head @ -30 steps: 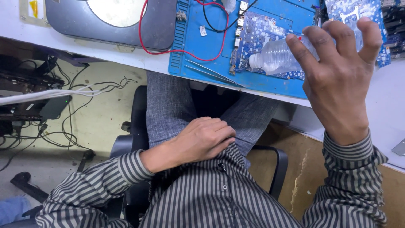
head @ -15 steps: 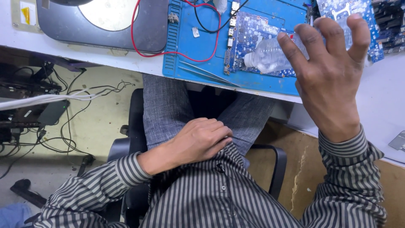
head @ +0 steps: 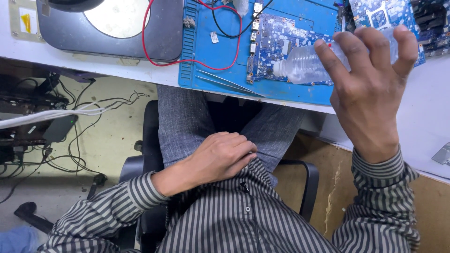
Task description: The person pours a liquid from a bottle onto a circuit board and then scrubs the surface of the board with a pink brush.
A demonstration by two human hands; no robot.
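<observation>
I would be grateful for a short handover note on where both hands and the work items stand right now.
Right hand: holds a clear plastic bottle tilted on its side, nozzle over the blue circuit board.
Left hand: closed loosely, resting in the lap, holding nothing visible.
Board lies on the blue work mat; tweezers lie at the mat's near edge, a red wire loops across.
Done: bottle in hand. Left: tweezers untouched.

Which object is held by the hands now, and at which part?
The right hand holds a clear plastic bottle around its body, neck pointing left. The left hand holds nothing visible, resting at the lap.
</observation>
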